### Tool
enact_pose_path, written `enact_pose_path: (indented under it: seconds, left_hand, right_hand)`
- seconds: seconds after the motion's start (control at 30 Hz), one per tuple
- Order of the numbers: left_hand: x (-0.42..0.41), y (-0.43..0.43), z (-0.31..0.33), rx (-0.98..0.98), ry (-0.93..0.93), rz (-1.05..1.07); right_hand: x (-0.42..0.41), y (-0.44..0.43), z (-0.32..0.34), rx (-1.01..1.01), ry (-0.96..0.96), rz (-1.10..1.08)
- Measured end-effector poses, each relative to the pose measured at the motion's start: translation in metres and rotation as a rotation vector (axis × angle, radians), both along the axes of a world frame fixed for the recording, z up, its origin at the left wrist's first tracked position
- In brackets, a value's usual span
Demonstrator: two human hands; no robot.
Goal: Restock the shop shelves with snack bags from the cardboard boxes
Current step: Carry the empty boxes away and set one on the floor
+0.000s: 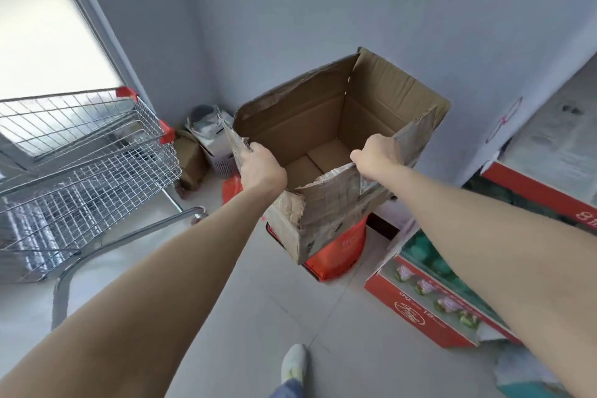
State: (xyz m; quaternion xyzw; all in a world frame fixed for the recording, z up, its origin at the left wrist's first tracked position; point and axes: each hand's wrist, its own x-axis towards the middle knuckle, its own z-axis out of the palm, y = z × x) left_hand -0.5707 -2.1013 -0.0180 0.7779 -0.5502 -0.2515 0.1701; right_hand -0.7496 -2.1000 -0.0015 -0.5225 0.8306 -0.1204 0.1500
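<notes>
A worn brown cardboard box (319,119) is held in the air in front of me, flaps up, tilted so its bare inside shows; no snack bags are visible in it. My left hand (258,165) grips the box's left flap. My right hand (376,157) grips the near right flap. Below the box sits an orange bag or package (339,252) on the floor.
A wire shopping cart (80,165) with red corners stands at the left. Red printed cartons (416,300) line the right wall. Small boxes and a white basket (219,155) are piled in the far corner. Grey tiled floor lies between; my shoe (294,362) shows below.
</notes>
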Motion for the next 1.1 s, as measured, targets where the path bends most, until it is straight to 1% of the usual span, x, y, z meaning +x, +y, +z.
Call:
enact_pose_path:
  seconds: [0.13,0.3,0.47,0.63,0.73,0.83,0.93,1.03,1.1]
  left_hand:
    - [-0.026,-0.059,-0.033,0.054,0.002,-0.025]
    - [-0.053,-0.105,-0.070,0.112,-0.013,-0.051]
    - [-0.073,-0.127,-0.103,0.175,-0.002,-0.069]
    - [-0.080,-0.127,-0.132,0.267,-0.027,-0.084]
    - [-0.085,-0.125,-0.136,0.242,0.064,-0.076]
    - [-0.085,-0.124,-0.135,0.271,0.110,-0.079]
    - [-0.079,-0.122,-0.130,0.312,0.162,-0.128]
    - [-0.074,-0.123,-0.112,0.327,0.120,-0.149]
    - [-0.072,-0.124,-0.095,0.283,0.052,-0.153]
  right_hand:
    - [-0.024,-0.055,-0.030,0.057,0.032,-0.010]
    - [-0.050,-0.101,-0.074,0.125,0.047,-0.022]
    - [-0.067,-0.126,-0.108,0.171,-0.015,-0.040]
    - [-0.070,-0.129,-0.136,0.185,-0.045,-0.056]
    - [-0.073,-0.129,-0.139,0.176,-0.078,-0.049]
    - [-0.073,-0.128,-0.135,0.206,-0.160,-0.051]
    - [-0.069,-0.122,-0.126,0.216,-0.142,-0.025]
    - [-0.061,-0.117,-0.108,0.187,-0.100,0.047]
    - [-0.055,-0.115,-0.091,0.184,-0.106,0.131]
